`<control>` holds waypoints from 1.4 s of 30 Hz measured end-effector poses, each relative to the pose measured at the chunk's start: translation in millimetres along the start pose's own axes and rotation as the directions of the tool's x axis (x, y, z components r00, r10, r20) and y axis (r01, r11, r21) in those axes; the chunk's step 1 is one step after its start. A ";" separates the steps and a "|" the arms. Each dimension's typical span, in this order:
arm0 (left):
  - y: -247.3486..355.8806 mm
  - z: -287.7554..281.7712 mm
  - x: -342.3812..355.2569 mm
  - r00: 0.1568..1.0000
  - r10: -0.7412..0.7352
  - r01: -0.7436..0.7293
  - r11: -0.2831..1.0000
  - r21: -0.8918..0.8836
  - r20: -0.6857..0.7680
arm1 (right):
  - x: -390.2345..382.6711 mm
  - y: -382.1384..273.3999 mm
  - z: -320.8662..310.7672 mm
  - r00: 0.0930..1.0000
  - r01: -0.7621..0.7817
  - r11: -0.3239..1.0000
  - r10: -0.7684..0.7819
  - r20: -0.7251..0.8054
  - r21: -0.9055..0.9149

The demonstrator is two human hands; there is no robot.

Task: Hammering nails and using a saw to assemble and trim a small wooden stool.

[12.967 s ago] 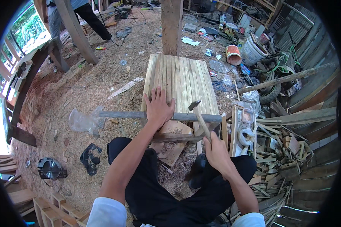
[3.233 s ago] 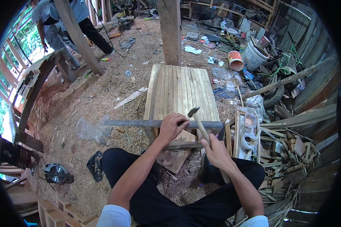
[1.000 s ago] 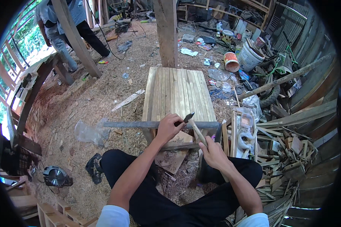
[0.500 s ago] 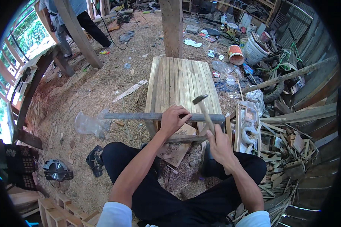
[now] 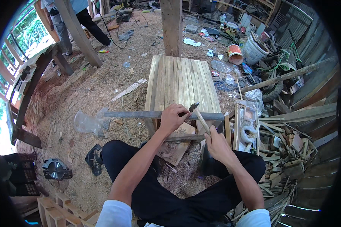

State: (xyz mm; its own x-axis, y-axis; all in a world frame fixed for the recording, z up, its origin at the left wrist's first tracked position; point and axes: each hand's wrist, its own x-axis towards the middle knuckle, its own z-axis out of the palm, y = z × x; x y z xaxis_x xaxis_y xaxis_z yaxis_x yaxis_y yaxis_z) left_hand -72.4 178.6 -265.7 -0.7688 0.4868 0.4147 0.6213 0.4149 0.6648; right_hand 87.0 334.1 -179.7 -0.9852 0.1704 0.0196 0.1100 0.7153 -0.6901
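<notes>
Table [image 5: 182, 81] sits within easy reach, grey bar [image 5: 136, 114] across its near end, hammer [image 5: 202, 122] clenched mid-handle in the right hand [image 5: 218, 145], guessing for control, left hand [image 5: 172, 118] curled over the bar, can't tell if it's pinching anything

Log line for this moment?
left hand: at grey bar; right hand: gripping hammer; hammer head: beside left hand; bar: edge of slatted tabletop

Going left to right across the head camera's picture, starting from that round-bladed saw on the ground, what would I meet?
Circular saw → clear plastic bag → left hand → hammer → right hand → narrow wooden box → scrap wood pile.
</notes>
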 end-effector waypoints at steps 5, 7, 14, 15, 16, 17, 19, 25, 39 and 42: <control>-0.1 -0.6 -0.7 1.000 0.007 -0.007 1.000 -0.017 -0.012 | -1.6 -1.2 -4.5 0.999 -0.042 0.997 0.044 -0.022 0.065; -0.4 -2.1 -1.9 1.000 -0.002 0.002 1.000 -0.006 0.000 | -3.8 0.1 -4.4 0.997 -0.059 0.986 0.067 -0.044 0.158; 4.0 -3.0 -0.7 1.000 -0.010 0.010 1.000 0.005 0.003 | -1.3 17.7 1.0 0.994 -0.017 1.000 0.016 0.104 0.009; 4.9 -3.1 0.0 1.000 -0.011 0.011 1.000 0.010 -0.002 | -0.6 19.4 0.1 0.988 -0.058 0.998 0.055 0.145 0.014; 5.7 -3.5 0.1 0.999 0.013 -0.013 1.000 0.007 -0.032 | -0.2 20.5 -1.9 0.995 0.017 0.999 -0.019 0.102 0.029; 6.4 -4.2 0.3 1.000 0.016 -0.016 1.000 0.015 -0.017 | 0.1 21.1 -4.5 0.959 -0.199 0.912 0.105 0.264 0.359; 7.0 -6.5 2.7 1.000 0.023 -0.023 0.999 0.025 -0.005 | 1.1 20.2 -9.1 0.882 -0.419 0.682 0.149 0.447 0.599; 23.0 -12.6 7.3 0.983 -0.183 0.172 0.921 -0.349 0.003 | 3.3 16.9 -15.1 0.818 -0.523 0.561 0.116 0.564 0.642; 40.5 -15.8 13.6 0.961 -0.273 0.238 0.720 -0.652 0.050 | -2.3 12.9 0.7 0.871 -0.470 0.591 0.193 0.451 0.655; 38.1 -17.0 15.6 0.950 -0.269 0.305 0.687 -0.659 0.160 | -2.8 17.4 -4.7 0.854 -0.494 0.523 0.142 0.501 0.694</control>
State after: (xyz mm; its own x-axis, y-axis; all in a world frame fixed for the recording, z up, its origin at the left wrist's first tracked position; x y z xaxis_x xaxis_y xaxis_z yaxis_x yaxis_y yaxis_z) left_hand -63.4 189.0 -223.3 -0.8731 0.4736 0.1159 0.0924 -0.0726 0.9931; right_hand 92.3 349.3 -188.4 -0.8916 -0.0924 -0.4432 0.4527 -0.1805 -0.8732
